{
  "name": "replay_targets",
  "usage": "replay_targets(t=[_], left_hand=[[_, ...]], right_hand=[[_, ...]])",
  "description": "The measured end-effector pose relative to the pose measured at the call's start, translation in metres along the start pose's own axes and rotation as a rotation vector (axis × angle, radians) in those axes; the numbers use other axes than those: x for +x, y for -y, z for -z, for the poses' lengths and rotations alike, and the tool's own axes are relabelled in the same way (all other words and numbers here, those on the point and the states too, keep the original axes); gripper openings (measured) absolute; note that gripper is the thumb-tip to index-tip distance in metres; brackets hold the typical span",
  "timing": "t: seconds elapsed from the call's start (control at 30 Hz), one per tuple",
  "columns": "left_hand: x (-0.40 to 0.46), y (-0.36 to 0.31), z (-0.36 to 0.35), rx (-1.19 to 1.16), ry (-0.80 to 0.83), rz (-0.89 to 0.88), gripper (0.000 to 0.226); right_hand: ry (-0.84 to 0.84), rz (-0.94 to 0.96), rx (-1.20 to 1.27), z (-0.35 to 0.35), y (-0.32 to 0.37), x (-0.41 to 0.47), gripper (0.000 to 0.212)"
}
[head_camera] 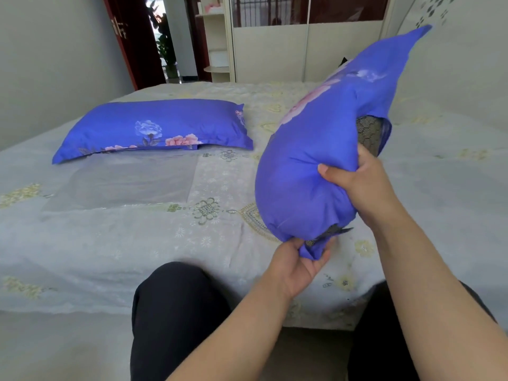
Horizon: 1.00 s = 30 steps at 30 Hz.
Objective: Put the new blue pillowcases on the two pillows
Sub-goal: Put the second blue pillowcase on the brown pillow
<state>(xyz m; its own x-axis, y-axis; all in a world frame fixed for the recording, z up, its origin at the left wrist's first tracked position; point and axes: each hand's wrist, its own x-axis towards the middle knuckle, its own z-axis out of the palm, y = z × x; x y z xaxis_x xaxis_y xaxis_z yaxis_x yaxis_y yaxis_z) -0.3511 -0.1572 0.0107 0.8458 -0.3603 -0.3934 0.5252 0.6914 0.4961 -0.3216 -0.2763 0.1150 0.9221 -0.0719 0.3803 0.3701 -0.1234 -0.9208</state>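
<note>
A pillow in a blue flowered pillowcase [154, 127] lies flat on the bed at the left. A second pillow, dark and patterned [368, 133], stands tilted in another blue pillowcase [316, 138], held up above the bed at the right. Dark pillow fabric shows at the case's open side and at its bottom corner. My right hand [357, 182] grips the pillow through the blue cloth near the opening. My left hand [299, 259] pinches the bunched lower corner of the pillowcase.
The bed [137, 229] is covered with a pale grey patterned spread. My knees in dark trousers [176, 303] press against its near edge. A wardrobe [302, 50] and an open doorway [165, 37] stand beyond the far side.
</note>
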Motion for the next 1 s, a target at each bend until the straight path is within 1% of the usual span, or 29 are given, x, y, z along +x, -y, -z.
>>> replay_targets(t=[0.07,0.1,0.13,0.2,0.23,0.27,0.3,0.33,0.37,0.4,0.43,0.47,0.5,0.53,0.57,0.6,0.63,0.67,0.7,0.73,0.77,0.8,0.83,0.87,0.9,0.93,0.97,1.0], left_hand=[[0.004,0.0,0.009,0.081,-0.008,0.03,0.024],[0.005,-0.003,0.016,0.144,-0.042,0.042,0.023],[0.003,-0.007,0.023,0.217,-0.092,0.044,0.021],[-0.002,-0.015,0.039,0.279,-0.24,0.023,0.016],[-0.007,-0.019,0.047,0.292,-0.326,-0.046,0.019],[-0.011,-0.025,0.057,0.315,-0.44,-0.171,0.033],[-0.017,-0.032,0.065,0.343,-0.575,-0.346,0.046],[-0.026,-0.045,0.07,0.378,-0.696,-0.571,0.052],[-0.037,-0.062,0.068,0.424,-0.742,-0.802,0.052],[-0.047,-0.081,0.064,0.503,-0.708,-1.012,0.049],[-0.056,-0.1,0.056,0.637,-0.607,-1.165,0.043],[-0.061,-0.119,0.048,0.805,-0.481,-1.225,0.037],[-0.062,-0.135,0.043,0.977,-0.379,-1.207,0.033],[-0.06,-0.149,0.04,1.121,-0.333,-1.144,0.031],[-0.058,-0.16,0.042,1.232,-0.347,-1.076,0.032],[-0.055,-0.168,0.048,1.322,-0.405,-1.023,0.034],[-0.051,-0.175,0.056,1.401,-0.475,-0.991,0.036],[-0.048,-0.182,0.066,1.464,-0.528,-0.962,0.036],[-0.046,-0.187,0.074,1.518,-0.568,-0.931,0.035],[-0.045,-0.192,0.082,1.562,-0.596,-0.901,0.033],[-0.046,-0.195,0.088,1.595,-0.617,-0.877,0.03],[-0.046,-0.197,0.092,1.616,-0.632,-0.854,0.028],[-0.048,-0.198,0.095,1.633,-0.638,-0.839,0.026],[-0.048,-0.199,0.098,1.646,-0.632,-0.836,0.025],[-0.048,-0.197,0.1,1.653,-0.617,-0.836,0.025],[-0.048,-0.196,0.101,1.651,-0.6,-0.838,0.025],[-0.048,-0.195,0.101,1.647,-0.584,-0.846,0.026],[-0.048,-0.196,0.099,1.641,-0.575,-0.857,0.026]], right_hand=[[0.096,-0.027,-0.047,-0.015,-0.006,0.001,0.033],[0.131,-0.033,-0.059,-0.022,-0.011,0.002,0.034],[0.162,-0.032,-0.066,-0.029,-0.014,0.004,0.035],[0.219,-0.024,-0.079,-0.046,-0.021,0.007,0.038],[0.244,-0.015,-0.102,-0.056,-0.024,0.009,0.042],[0.265,0.0,-0.14,-0.066,-0.028,0.009,0.048],[0.282,0.018,-0.185,-0.076,-0.032,0.008,0.056],[0.291,0.041,-0.214,-0.087,-0.034,0.006,0.063],[0.293,0.066,-0.227,-0.097,-0.036,0.002,0.068],[0.296,0.102,-0.23,-0.107,-0.037,-0.002,0.07],[0.308,0.135,-0.234,-0.119,-0.038,-0.008,0.07],[0.337,0.167,-0.248,-0.13,-0.039,-0.016,0.071],[0.378,0.198,-0.291,-0.141,-0.041,-0.024,0.071],[0.423,0.236,-0.35,-0.151,-0.043,-0.032,0.072],[0.476,0.26,-0.396,-0.157,-0.046,-0.039,0.071],[0.535,0.251,-0.388,-0.157,-0.051,-0.043,0.066],[0.57,0.186,-0.314,-0.153,-0.051,-0.045,0.056],[0.56,0.089,-0.202,-0.146,-0.05,-0.044,0.041],[0.463,0.018,-0.113,-0.137,-0.052,-0.041,0.026],[0.284,-0.024,-0.055,-0.126,-0.056,-0.034,0.018],[0.067,-0.04,-0.124,-0.114,-0.064,-0.026,0.016],[-0.095,-0.078,-0.256,-0.101,-0.077,-0.015,0.023],[-0.148,-0.187,-0.416,-0.091,-0.087,-0.009,0.046],[-0.115,-0.356,-0.528,-0.086,-0.096,-0.006,0.078],[-0.046,-0.508,-0.547,-0.083,-0.107,-0.004,0.109],[0.008,-0.599,-0.502,-0.081,-0.118,-0.003,0.129],[0.041,-0.627,-0.426,-0.081,-0.123,-0.003,0.138],[0.055,-0.643,-0.368,-0.083,-0.128,-0.001,0.137]])
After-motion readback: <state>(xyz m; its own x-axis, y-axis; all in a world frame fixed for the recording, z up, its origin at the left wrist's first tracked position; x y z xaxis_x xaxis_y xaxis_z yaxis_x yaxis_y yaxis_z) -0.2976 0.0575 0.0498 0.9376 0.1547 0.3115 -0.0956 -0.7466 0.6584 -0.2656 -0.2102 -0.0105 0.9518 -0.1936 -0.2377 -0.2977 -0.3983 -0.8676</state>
